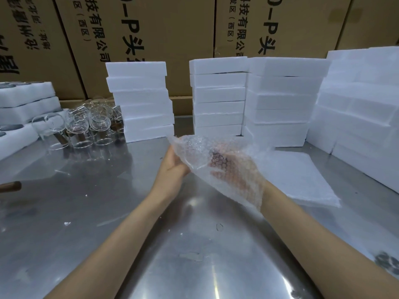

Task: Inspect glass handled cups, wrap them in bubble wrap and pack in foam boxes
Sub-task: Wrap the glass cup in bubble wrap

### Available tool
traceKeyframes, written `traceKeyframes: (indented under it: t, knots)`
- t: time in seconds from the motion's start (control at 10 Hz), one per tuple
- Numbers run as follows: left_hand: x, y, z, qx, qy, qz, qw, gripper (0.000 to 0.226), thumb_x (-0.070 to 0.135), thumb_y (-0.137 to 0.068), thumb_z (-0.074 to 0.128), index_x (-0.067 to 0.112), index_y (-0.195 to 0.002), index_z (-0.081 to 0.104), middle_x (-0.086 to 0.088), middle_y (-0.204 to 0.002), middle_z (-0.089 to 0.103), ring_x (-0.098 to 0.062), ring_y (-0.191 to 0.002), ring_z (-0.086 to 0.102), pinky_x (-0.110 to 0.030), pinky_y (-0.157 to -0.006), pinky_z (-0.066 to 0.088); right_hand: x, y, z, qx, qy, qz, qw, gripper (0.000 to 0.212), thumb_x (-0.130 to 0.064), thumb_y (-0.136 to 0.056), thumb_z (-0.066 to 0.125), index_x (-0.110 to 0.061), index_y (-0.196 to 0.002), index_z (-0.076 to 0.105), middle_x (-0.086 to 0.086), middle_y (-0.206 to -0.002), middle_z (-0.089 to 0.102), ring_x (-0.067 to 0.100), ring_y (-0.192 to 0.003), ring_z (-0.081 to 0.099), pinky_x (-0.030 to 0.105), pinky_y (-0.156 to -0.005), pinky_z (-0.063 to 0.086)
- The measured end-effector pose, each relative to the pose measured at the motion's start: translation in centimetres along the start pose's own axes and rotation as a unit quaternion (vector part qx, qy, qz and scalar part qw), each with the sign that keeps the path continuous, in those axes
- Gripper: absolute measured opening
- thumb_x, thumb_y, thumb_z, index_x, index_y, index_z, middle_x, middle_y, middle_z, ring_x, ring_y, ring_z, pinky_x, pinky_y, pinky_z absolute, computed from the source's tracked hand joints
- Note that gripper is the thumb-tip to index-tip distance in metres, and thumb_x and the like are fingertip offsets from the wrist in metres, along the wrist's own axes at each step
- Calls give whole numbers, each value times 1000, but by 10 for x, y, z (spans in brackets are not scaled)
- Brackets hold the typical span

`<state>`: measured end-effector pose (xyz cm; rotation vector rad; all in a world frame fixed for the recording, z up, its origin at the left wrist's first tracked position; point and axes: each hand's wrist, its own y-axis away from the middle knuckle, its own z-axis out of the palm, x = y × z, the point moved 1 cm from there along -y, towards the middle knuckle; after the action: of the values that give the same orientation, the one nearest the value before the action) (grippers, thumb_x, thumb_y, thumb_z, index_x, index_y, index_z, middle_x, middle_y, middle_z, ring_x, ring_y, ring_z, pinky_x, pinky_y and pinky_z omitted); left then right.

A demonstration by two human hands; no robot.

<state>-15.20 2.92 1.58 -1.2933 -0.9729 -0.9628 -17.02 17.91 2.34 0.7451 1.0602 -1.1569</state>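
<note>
Above the steel table I hold a sheet of bubble wrap folded around something with a dark brown part, likely a cup handle; the glass itself cannot be made out. My left hand grips the wrap's left edge. My right hand lies under or inside the wrap, blurred by the bubbles, and appears curled around the bundle. Several clear glass handled cups with brown handles stand at the back left. A stack of flat bubble wrap sheets lies on the table to the right.
Stacks of white foam boxes stand at centre back, centre right and far right. Open foam trays sit at the left. Brown cardboard cartons wall off the back. A brown handle pokes in at the left edge.
</note>
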Motion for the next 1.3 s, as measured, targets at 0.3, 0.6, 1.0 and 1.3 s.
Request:
traceKeyframes:
  t: [0.3,0.6,1.0,1.3]
  knots:
    - [-18,-4,5,-52,122,-144,981,56,-15,-88,47,17,-132,41,-1,-108,71,-15,-92,70,-26,-75,58,-4,-4,1,36,-33,31,998,27,-6,-97,43,-9,-73,55,6,-69,56,9,-48,61,19,-46,49]
    - [7,-2,-37,22,-457,243,855,103,10,-76,75,11,-152,6,-1,-158,10,-12,-146,7,-29,-120,7,-2,-9,-25,72,88,9,994,26,1,-97,39,-20,-85,51,-1,-92,55,10,-82,56,18,-66,53]
    - [10,3,-17,-33,-441,294,847,63,18,-77,79,11,-134,52,-3,-132,56,-21,-117,55,-42,-92,50,-22,2,-15,42,10,-10,999,23,-3,-97,38,-4,-85,57,13,-78,58,17,-52,59,22,-45,51]
    - [1,7,-9,-43,-431,311,846,75,28,-68,85,14,-133,48,-2,-129,56,-20,-115,53,-33,-90,47,-23,4,-14,40,112,60,991,32,0,-99,31,-11,-75,48,4,-78,50,13,-69,50,14,-48,49]
